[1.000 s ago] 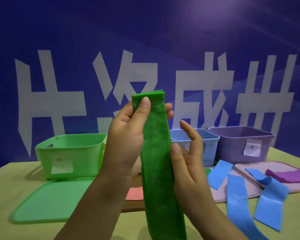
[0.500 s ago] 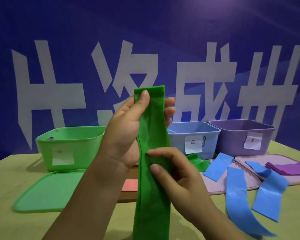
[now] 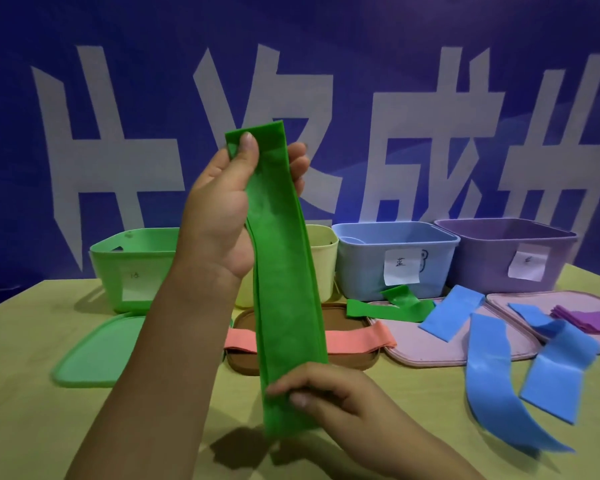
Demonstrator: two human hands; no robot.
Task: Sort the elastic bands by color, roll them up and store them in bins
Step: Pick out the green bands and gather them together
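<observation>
Since half a second ago your right hand point(image 3: 321, 393) is sliding down the green band point(image 3: 284, 271), from about the middle of the strip to near its bottom end, and the band is looking flatter for it. So right now you're pinching the lower end between thumb and curled fingers, probably to pull the layers taut and line up the edges before rolling. Your left hand point(image 3: 229, 209) is gripping the top, thumb pressing on the front and fingers wrapping round behind, so the strip is hanging upright above the table point(image 3: 21, 393) where you can check it. Behind it a pink band point(image 3: 357, 341) is lying across a brown lid point(image 3: 340, 362), and blue bands point(image 3: 492, 375) are sprawling over the table and the pinkish lids point(image 3: 430, 344) to the right, with another green band point(image 3: 392, 306) and a purple stack point(image 3: 589, 318) further back, all waiting to be sorted. At the back the green bin point(image 3: 132, 258), a yellow bin point(image 3: 321, 258), the blue bin point(image 3: 392, 254) and the purple bin point(image 3: 503, 254) are sitting open in a row, lids off, so I'm guessing this one's heading for the green.
</observation>
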